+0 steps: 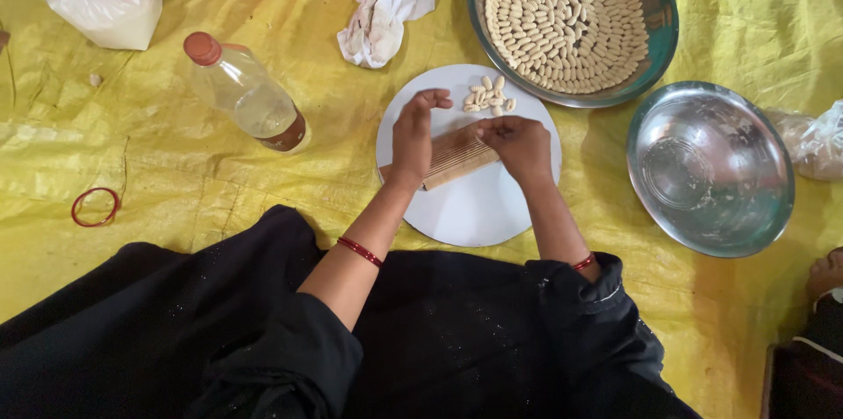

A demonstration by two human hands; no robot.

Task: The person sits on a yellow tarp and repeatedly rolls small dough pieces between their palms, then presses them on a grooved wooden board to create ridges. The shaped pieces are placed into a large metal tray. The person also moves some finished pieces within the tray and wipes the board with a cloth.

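Black-sleeved lap nearest the lens, both hands out over a ridged wooden comb board (457, 155) on a round white plate (474, 208).

Left hand (413, 133): fingers curled, half open, heel resting on the board's left end, steadying it; nothing pinched that I can see. Right hand (520, 145): fingers bunched together, tips pressed down on the board's right end; whether dough sits under them, cannot tell. Small heap of shaped dough pieces (488, 96) on the plate just beyond both hands. Steel tray (659, 50) packed with the same pieces further out past the right hand. Empty steel bowl (709, 169) right of the right hand. Oil bottle (246, 94) left of the left hand.
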